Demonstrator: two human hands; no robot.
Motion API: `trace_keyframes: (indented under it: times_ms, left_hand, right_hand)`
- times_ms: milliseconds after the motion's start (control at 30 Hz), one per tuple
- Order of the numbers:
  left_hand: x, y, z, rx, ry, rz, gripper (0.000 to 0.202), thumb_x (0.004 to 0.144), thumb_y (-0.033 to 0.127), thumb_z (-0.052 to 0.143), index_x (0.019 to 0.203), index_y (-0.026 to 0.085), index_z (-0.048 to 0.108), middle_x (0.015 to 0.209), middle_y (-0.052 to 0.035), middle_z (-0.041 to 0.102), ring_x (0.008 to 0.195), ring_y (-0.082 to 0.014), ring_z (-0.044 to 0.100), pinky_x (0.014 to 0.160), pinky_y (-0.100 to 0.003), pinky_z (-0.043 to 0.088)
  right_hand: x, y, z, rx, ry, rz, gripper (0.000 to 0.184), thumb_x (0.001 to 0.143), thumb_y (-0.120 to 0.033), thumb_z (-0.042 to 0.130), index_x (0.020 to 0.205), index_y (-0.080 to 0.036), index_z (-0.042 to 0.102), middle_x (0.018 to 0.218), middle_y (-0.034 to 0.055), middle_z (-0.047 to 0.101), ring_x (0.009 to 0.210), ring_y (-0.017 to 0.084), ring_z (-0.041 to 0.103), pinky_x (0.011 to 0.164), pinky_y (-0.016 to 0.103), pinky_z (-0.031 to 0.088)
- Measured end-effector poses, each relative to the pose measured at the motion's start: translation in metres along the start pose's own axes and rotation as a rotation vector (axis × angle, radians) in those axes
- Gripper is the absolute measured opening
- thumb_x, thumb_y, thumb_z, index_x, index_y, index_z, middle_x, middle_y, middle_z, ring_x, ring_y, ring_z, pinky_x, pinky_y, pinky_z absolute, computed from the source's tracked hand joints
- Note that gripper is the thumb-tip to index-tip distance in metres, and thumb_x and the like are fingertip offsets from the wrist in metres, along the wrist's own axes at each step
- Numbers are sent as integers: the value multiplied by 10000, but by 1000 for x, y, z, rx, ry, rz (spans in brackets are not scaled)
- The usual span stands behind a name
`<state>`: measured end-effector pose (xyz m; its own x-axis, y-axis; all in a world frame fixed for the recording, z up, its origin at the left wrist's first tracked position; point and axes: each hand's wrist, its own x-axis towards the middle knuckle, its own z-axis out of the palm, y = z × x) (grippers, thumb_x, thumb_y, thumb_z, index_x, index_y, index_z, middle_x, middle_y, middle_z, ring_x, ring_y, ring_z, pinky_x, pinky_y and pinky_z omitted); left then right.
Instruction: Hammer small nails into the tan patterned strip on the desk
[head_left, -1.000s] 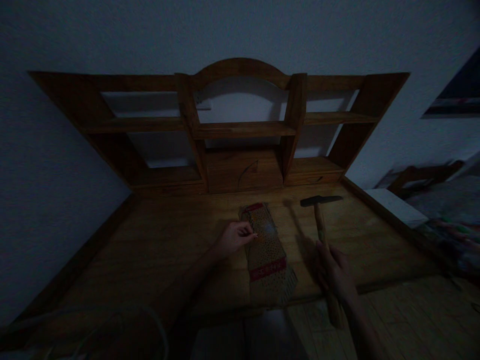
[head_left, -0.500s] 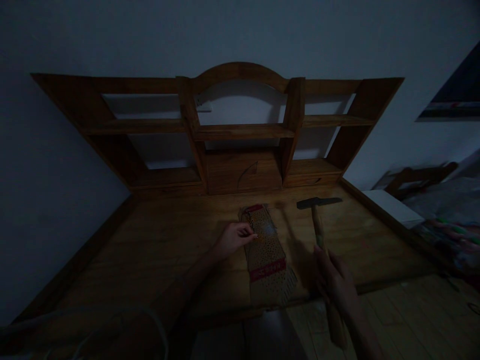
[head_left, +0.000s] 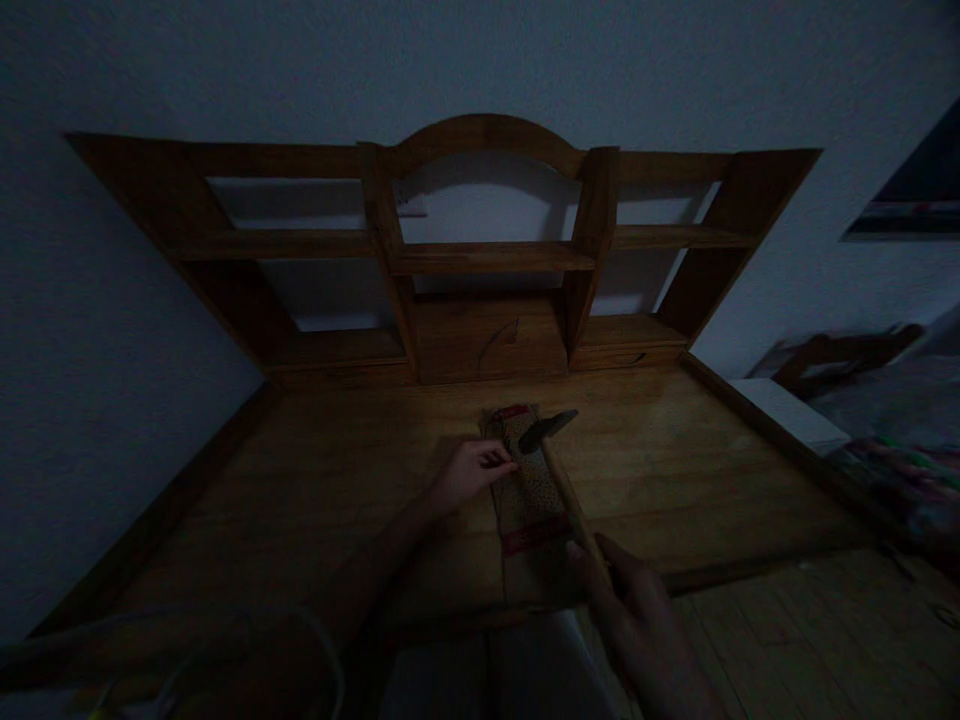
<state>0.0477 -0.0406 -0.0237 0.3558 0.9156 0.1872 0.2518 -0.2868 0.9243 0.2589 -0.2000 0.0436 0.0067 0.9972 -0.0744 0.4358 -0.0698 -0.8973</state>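
Nearest the viewer, the right hand (head_left: 626,605) is grasping a hammer (head_left: 570,500), its fingers wrapping the wooden handle well below the head, a grip that is probably giving leverage. The handle's long axis is running forward and leftward from that hand; the head is hanging over a cardboard strip (head_left: 529,500), its blunter end pointing toward the left hand (head_left: 472,472) and its tapering end pointing away to the right. The left hand is holding thumb and forefinger together above the strip, perhaps for steadying something small; dimness is preventing one from telling whether anything is between them. The strip is lying lengthwise from front to back on the desktop (head_left: 352,460), presumably shielding the wood. Beyond, a shelf unit (head_left: 491,258) is standing against the wall (head_left: 480,60).
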Motion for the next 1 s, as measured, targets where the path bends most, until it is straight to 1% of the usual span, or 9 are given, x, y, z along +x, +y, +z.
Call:
trace_keyframes:
  times_ms: [167, 233, 333, 400, 500, 633, 800, 833, 1000]
  left_hand:
    - [1, -1, -1, 6, -5, 22, 234, 765, 351, 670, 709, 128, 631, 681, -8, 612, 628, -111, 571, 569, -195, 433]
    - [1, -4, -1, -8, -8, 31, 227, 763, 341, 672, 701, 127, 626, 683, -7, 608, 642, -112, 571, 573, -191, 432]
    - [1, -8, 1, -45, -25, 34, 214, 761, 328, 679, 716, 124, 634, 697, -10, 616, 659, -117, 580, 580, -191, 435]
    - [1, -11, 2, -68, -23, 23, 218, 755, 327, 687, 713, 120, 636, 686, -10, 618, 644, -116, 582, 574, -192, 434]
    - [2, -13, 3, -106, -17, -10, 240, 745, 344, 700, 703, 115, 639, 683, -20, 633, 649, -129, 600, 600, -210, 457]
    - [2, -11, 3, -108, -20, -51, 260, 709, 361, 733, 712, 111, 663, 710, -42, 664, 687, -154, 624, 650, -243, 493]
    - [2, -9, 1, -83, -8, -51, 276, 702, 369, 732, 675, 106, 652, 651, -32, 639, 617, -133, 594, 568, -216, 466]
    - [2, -9, 1, -80, -8, -52, 272, 704, 364, 730, 672, 106, 649, 646, -30, 635, 612, -130, 590, 564, -214, 463]
    - [2, -8, 0, -121, -30, -72, 234, 704, 332, 730, 735, 107, 675, 716, -43, 668, 682, -148, 618, 638, -237, 491]
  right_hand:
    - [-5, -6, -1, -76, 56, -43, 432, 878, -488, 513, 1156, -187, 649, 1043, 128, 712, 1022, 279, 642, 815, 286, 505]
    - [-4, -5, 1, -87, 27, -57, 436, 888, -475, 503, 1202, -199, 625, 1046, 128, 713, 1025, 277, 645, 830, 298, 500]
    - [-1, -3, 4, -91, -68, -45, 462, 907, -475, 459, 1252, -195, 585, 939, 113, 734, 873, 269, 691, 724, 300, 521]
    - [1, -2, 5, -97, -103, -32, 484, 911, -479, 441, 1271, -181, 566, 863, 107, 737, 770, 263, 698, 664, 299, 518]
    - [-1, -6, 4, -91, -74, -43, 484, 905, -470, 454, 1268, -172, 569, 866, 115, 737, 773, 263, 697, 664, 291, 511]
    - [-3, -9, 3, -99, -37, -60, 453, 892, -452, 488, 1263, -206, 574, 840, 99, 743, 743, 261, 704, 625, 278, 507]
    - [1, -3, 7, -116, -53, -71, 486, 892, -479, 476, 1264, -183, 575, 707, 94, 728, 697, 279, 704, 681, 318, 518]
    - [2, -2, 7, -124, -58, -73, 482, 897, -479, 466, 1257, -179, 578, 720, 99, 729, 710, 280, 706, 687, 317, 518]
    - [0, -8, 6, -174, -56, -113, 455, 936, -462, 397, 1237, -169, 571, 952, 139, 730, 906, 266, 695, 732, 297, 516]
